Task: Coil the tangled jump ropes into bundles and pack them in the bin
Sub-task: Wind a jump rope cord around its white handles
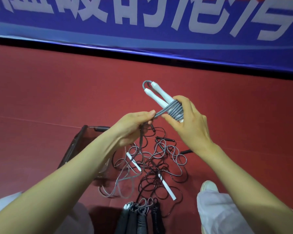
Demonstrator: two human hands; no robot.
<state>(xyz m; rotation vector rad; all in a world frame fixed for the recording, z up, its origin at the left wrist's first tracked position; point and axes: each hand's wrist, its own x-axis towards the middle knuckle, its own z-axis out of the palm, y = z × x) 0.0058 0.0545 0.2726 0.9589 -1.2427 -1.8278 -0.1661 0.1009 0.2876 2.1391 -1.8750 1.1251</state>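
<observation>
Handles [164,94]: smooth white plastic, slight sheen. Cord [174,112] wound round handles: matt grey, rubbery. Bin [73,146] below handles: translucent smoked plastic. Floor [57,92]: matt red.

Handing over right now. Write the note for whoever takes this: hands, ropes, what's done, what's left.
Left hand pinches the grey rope taut.
Right hand holds the white handles, several turns already wound round them.
Bin stands on the floor at left; contents unclear.
Tangle of ropes lies beside it.
Done: coiled bundles lie nearest the camera, outside the bin.
Left: finish this wrap, coil the tangle, pack everything.
</observation>
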